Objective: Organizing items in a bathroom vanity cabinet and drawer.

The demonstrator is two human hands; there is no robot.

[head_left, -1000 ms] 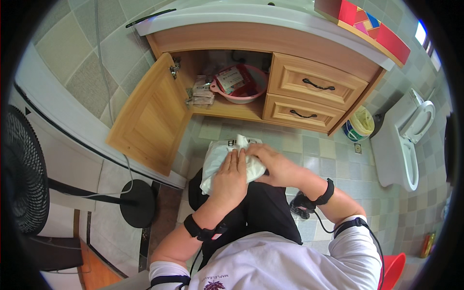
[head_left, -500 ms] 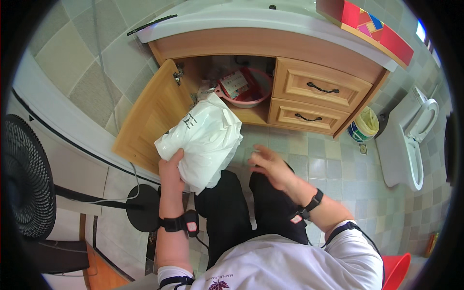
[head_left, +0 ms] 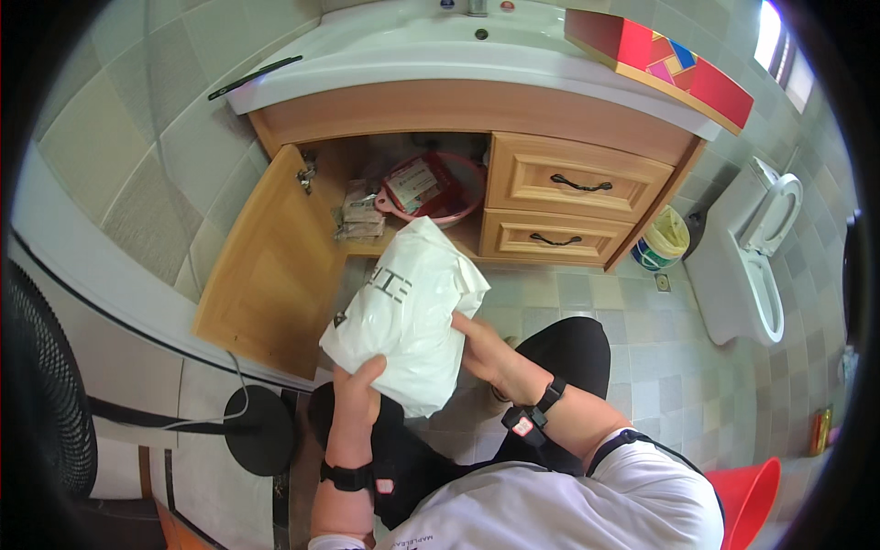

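Note:
A full white plastic bag (head_left: pixel 408 312) with dark lettering is held up in front of the cabinet. My left hand (head_left: pixel 358 385) grips its lower left side, thumb on top and the other fingers hidden underneath. On the bag's right side, my right hand (head_left: pixel 478 346) is closed against the plastic, its fingertips partly out of sight. Beyond the bag, the open cupboard holds a pink basin (head_left: pixel 469 188) with a red package (head_left: pixel 427 185) in it. Small clear packets (head_left: pixel 362 209) lie beside the basin on the cupboard floor.
The wooden cabinet door (head_left: pixel 275 266) swings out at left. Two drawers (head_left: pixel 577 179) are closed at right. A red box (head_left: pixel 660 64) rests on the washbasin counter (head_left: pixel 385 57). A fan stand (head_left: pixel 259 431), lined bin (head_left: pixel 662 240), toilet (head_left: pixel 747 266) and red bucket (head_left: pixel 747 500) stand around.
My right hand, free before, has come to the bag's right side and closed on it. The bag has moved nearer and right in view. My knees have spread apart.

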